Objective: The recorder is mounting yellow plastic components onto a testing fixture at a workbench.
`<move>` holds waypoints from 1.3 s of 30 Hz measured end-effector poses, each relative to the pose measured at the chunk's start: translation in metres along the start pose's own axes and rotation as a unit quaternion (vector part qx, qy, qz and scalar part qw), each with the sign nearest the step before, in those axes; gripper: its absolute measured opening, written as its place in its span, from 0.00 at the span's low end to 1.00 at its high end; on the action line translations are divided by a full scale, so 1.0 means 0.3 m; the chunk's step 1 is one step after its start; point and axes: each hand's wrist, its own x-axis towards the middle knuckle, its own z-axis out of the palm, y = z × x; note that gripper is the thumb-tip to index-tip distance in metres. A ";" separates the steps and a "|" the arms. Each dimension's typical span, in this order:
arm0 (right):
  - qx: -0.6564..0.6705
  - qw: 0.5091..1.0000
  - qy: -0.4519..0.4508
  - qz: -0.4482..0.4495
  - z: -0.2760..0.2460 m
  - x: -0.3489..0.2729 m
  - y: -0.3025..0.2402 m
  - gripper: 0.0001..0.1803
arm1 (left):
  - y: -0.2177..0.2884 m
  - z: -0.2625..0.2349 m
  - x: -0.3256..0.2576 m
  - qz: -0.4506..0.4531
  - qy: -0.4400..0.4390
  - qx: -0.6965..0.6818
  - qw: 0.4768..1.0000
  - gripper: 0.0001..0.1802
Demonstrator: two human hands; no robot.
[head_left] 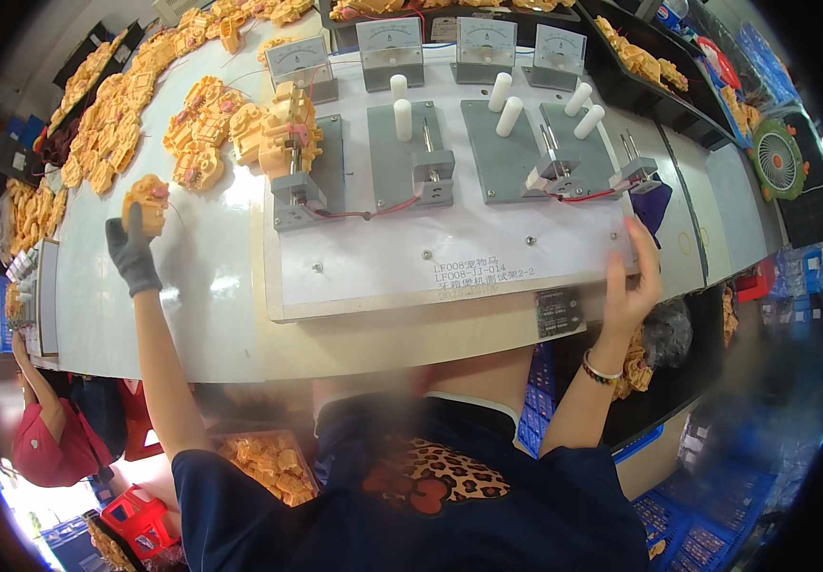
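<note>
My left hand (134, 255), in a grey glove, is closed around a yellow-orange plastic gear housing (147, 203) with a pinkish bit and a thin wire on it. It is above the table, left of a white test board (392, 286). My bare right hand (632, 286), with a bead bracelet at the wrist, is at the board's right front corner, fingers apart and nothing in them. On the board stand grey clamp fixtures (434, 177) with metal pins, white posts (404, 121) and dial meters (390, 48) along the back. Another housing (283, 133) sits on the leftmost fixture.
Several more housings (199, 129) lie piled on the table's left and far side. Black trays (654, 91) and a green fan (778, 159) are at the right. Below the table edge is a box of housings (268, 465). A co-worker's arm (38, 381) shows far left.
</note>
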 end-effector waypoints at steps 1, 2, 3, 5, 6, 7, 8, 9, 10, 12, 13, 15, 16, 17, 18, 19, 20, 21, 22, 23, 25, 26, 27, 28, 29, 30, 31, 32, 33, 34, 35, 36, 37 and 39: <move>0.006 1.000 0.008 -0.014 -0.009 -0.012 -0.033 0.16 | 0.046 -0.016 -0.020 -0.055 -0.001 -0.130 0.990 0.15; 0.009 0.998 0.066 -0.014 -0.021 -0.026 -0.077 0.16 | 0.106 -0.037 -0.051 -0.059 -0.026 -0.170 0.983 0.11; 0.013 0.992 0.122 -0.013 -0.025 -0.031 -0.120 0.17 | 0.176 -0.049 -0.089 -0.021 -0.044 -0.178 0.983 0.11; 0.084 0.987 0.112 -0.083 -0.009 -0.024 -0.209 0.16 | 0.327 -0.050 -0.187 0.022 -0.118 -0.273 0.954 0.17; 0.151 0.971 0.103 -0.153 0.007 -0.020 -0.259 0.15 | 0.404 -0.034 -0.232 0.008 -0.132 -0.274 0.953 0.20; 0.165 0.972 0.053 -0.158 0.036 -0.017 -0.309 0.14 | 0.475 -0.013 -0.277 0.025 -0.174 -0.300 0.938 0.23; 0.173 0.972 0.004 -0.161 0.074 -0.011 -0.353 0.12 | 0.537 0.016 -0.315 -0.001 -0.178 -0.266 0.948 0.24; 0.175 0.968 -0.048 -0.173 0.109 0.001 -0.388 0.12 | 0.589 0.045 -0.346 0.017 -0.217 -0.275 0.937 0.25; 0.158 0.967 -0.112 -0.167 0.141 0.014 -0.416 0.11 | 0.630 0.070 -0.375 0.009 -0.246 -0.266 0.932 0.26; 0.188 0.960 -0.108 -0.178 0.193 0.031 -0.454 0.11 | 0.679 0.107 -0.409 -0.007 -0.270 -0.282 0.921 0.25; 0.192 0.959 -0.131 -0.163 0.207 0.038 -0.464 0.10 | 0.689 0.121 -0.419 -0.011 -0.274 -0.303 0.913 0.25; 0.226 0.956 -0.123 -0.143 0.222 0.050 -0.469 0.11 | 0.691 0.142 -0.426 -0.022 -0.257 -0.344 0.903 0.25; 0.266 0.950 -0.119 -0.113 0.226 0.053 -0.470 0.12 | 0.689 0.149 -0.427 -0.026 -0.252 -0.388 0.886 0.25; 0.254 0.952 -0.127 -0.115 0.231 0.054 -0.472 0.12 | 0.687 0.155 -0.429 -0.033 -0.239 -0.382 0.892 0.25; 0.246 0.956 -0.144 -0.067 0.236 0.055 -0.475 0.16 | 0.687 0.163 -0.432 -0.148 -0.266 -0.544 0.782 0.27; 0.250 0.957 -0.145 -0.032 0.242 0.056 -0.479 0.20 | 0.690 0.170 -0.437 -0.199 -0.282 -0.619 0.706 0.28; 0.242 0.957 -0.159 -0.024 0.256 0.058 -0.483 0.20 | 0.697 0.178 -0.443 -0.254 -0.290 -0.682 0.622 0.28; 0.227 0.959 -0.167 -0.018 0.278 0.059 -0.490 0.24 | 0.708 0.183 -0.448 -0.269 -0.271 -0.620 0.686 0.29; 0.210 0.962 -0.173 -0.012 0.295 0.060 -0.496 0.28 | 0.721 0.185 -0.454 -0.171 -0.281 -0.547 0.770 0.29; 0.210 0.963 -0.168 -0.016 0.308 0.062 -0.500 0.28 | 0.737 0.186 -0.458 -0.078 -0.275 -0.475 0.832 0.30; 0.169 0.961 -0.217 -0.034 0.340 0.069 -0.500 0.32 | 0.770 0.168 -0.460 0.070 -0.217 -0.323 0.918 0.40; 0.192 0.962 -0.188 -0.046 0.356 0.070 -0.500 0.30 | 0.786 0.157 -0.455 0.196 -0.149 -0.160 0.956 0.42; 0.195 0.962 -0.183 -0.051 0.366 0.069 -0.498 0.30 | 0.800 0.139 -0.445 0.304 -0.069 0.005 0.950 0.43; 0.229 0.957 -0.169 -0.050 0.372 0.068 -0.492 0.28 | 0.808 0.131 -0.444 0.324 -0.122 -0.108 0.932 0.45; 0.262 0.951 -0.156 -0.050 0.375 0.064 -0.485 0.26 | 0.815 0.118 -0.438 0.349 -0.174 -0.121 0.913 0.44; 0.265 0.950 -0.156 -0.053 0.372 0.060 -0.477 0.26 | 0.819 0.113 -0.434 0.362 -0.169 -0.076 0.914 0.44; 0.262 0.948 -0.171 -0.054 0.366 0.058 -0.467 0.25 | 0.822 0.106 -0.431 0.396 -0.185 -0.071 0.897 0.42; 0.261 0.948 -0.178 -0.048 0.361 0.052 -0.462 0.23 | 0.824 0.108 -0.428 0.390 -0.183 -0.056 0.901 0.42; 0.260 0.947 -0.183 -0.055 0.356 0.046 -0.458 0.23 | 0.826 0.113 -0.427 0.403 -0.207 -0.092 0.887 0.41; 0.260 0.946 -0.186 -0.057 0.352 0.042 -0.455 0.22 | 0.829 0.117 -0.427 0.398 -0.235 -0.110 0.880 0.40; 0.261 0.945 -0.192 -0.053 0.351 0.040 -0.455 0.21 | 0.832 0.124 -0.427 0.417 -0.230 -0.129 0.870 0.40; 0.260 0.945 -0.187 -0.059 0.349 0.040 -0.454 0.21 | 0.836 0.128 -0.428 0.416 -0.232 -0.124 0.871 0.40; 0.262 0.945 -0.188 -0.055 0.351 0.041 -0.456 0.21 | 0.842 0.131 -0.430 0.407 -0.233 -0.124 0.874 0.39; 0.263 0.945 -0.190 -0.051 0.353 0.043 -0.463 0.21 | 0.854 0.134 -0.431 0.415 -0.234 -0.120 0.871 0.39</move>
